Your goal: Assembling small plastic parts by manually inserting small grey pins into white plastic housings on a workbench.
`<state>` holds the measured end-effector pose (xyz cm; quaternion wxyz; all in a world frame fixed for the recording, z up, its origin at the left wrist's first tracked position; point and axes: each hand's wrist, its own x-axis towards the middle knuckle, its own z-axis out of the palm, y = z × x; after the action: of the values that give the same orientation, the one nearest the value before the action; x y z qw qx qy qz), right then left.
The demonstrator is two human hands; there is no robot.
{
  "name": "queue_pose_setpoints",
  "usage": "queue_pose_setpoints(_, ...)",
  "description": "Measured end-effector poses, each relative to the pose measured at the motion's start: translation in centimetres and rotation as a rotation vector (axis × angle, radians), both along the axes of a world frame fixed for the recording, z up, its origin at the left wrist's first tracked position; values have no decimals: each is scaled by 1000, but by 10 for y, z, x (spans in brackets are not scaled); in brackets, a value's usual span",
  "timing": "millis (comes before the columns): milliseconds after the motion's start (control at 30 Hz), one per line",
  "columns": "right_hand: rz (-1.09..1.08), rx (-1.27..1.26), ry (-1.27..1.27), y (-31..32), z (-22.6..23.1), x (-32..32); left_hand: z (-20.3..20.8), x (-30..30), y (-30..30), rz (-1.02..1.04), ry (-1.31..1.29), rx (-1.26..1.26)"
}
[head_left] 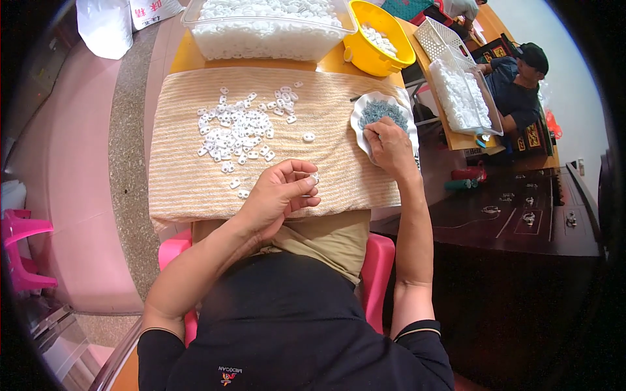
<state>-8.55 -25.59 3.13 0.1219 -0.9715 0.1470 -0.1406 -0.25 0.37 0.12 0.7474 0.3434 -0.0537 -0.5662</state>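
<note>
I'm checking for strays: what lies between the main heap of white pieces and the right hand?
In the head view, one lone white piece lies on the striped cloth between the main heap and the right hand, apart from both.

Left hand, 9 o'clock just off center: fingers hide part of white piece. Right hand, 2 o'clock: can't see any grip; gray bits too small to identify. Clear bin, 12 o'clock: cropped by top edge.

Small workshop: loose white parts, bulk tubs, co-worker at table
</note>
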Motion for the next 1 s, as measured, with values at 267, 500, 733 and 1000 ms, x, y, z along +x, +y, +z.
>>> queue_pose_setpoints(267,3,17,-71,1,-5,-1,0,0,0,-3,-3,15)
queue_pose_setpoints(500,-28,13,-64,8,-7,-5,1,-1,0,-4,-7,14)
queue_pose_setpoints(733,-75,-16,-85,21,-4,-8,2,-3,0,0,0,42)
queue_pose_setpoints(1000,-138,-82,-89,39,-8,-12,4,-3,0,-5,-2,50)
